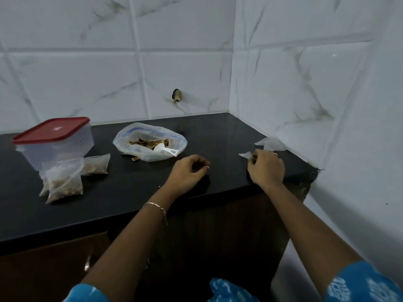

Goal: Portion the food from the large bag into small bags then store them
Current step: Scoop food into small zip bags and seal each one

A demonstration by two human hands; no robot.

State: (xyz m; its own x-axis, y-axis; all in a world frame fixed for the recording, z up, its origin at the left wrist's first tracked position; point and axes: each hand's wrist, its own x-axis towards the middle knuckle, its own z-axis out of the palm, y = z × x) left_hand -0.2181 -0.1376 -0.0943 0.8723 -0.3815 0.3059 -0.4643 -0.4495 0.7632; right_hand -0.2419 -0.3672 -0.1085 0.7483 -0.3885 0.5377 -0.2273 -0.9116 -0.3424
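The large clear bag point(130, 140) lies open on the black counter point(130, 192), brown food inside and a white scoop point(162, 148) resting in its mouth. Filled small bags point(63, 182) sit at the left, one more point(97, 164) behind them. My right hand point(267, 170) pinches the corner of an empty small bag point(245, 155) near the counter's right end; more empty bags point(271, 143) lie just beyond it. My left hand point(188, 171) hovers over the counter with fingers loosely curled, holding nothing that I can see.
A clear plastic box with a red lid point(52, 140) stands at the left behind the filled bags. Tiled walls point(305, 94) close in the back and right. A crumb of food point(135, 159) lies beside the large bag. Cabinet doors are below the counter edge.
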